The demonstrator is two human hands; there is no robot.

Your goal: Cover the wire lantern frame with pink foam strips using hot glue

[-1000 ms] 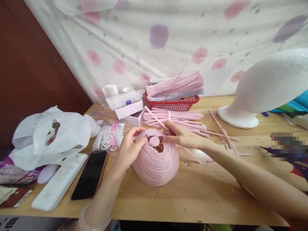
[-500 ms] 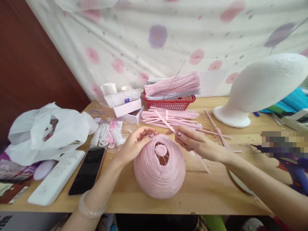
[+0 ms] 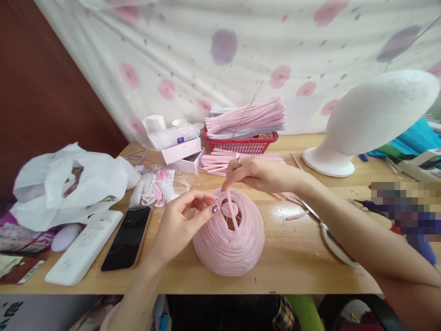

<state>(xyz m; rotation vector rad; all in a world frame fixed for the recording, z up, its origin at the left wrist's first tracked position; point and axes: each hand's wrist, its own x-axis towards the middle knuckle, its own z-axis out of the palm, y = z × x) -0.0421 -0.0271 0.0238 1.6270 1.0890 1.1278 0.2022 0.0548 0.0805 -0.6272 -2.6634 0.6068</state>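
Note:
A pink dome (image 3: 229, 255) wound from fuzzy pipe cleaner stands on the table, with a hole at its top showing thin spokes and a small pink coil. My right hand (image 3: 257, 174) reaches over its far rim, fingers pinched on a pink pipe cleaner (image 3: 231, 204) that slants across the hole. Its fingertips are partly hidden. At the dome's left upper side is my left hand (image 3: 182, 220), its thumb over the surface and fingers curved, a gap between thumb and forefinger. I see nothing held there.
Behind the dome lie bundled pink pipe cleaners (image 3: 217, 161) and a red basket (image 3: 250, 146) of more. A white foam head (image 3: 372, 115) stands right, near scissors (image 3: 336, 248) and a partly blurred glue gun (image 3: 422, 250). On the left are a phone (image 3: 127, 239) and bagged beads (image 3: 155, 188).
My right hand has moved left and turned palm down, bringing the pipe cleaner across the dome's hole. My left hand has shifted slightly down, its thumb lower. The scissors now show more.

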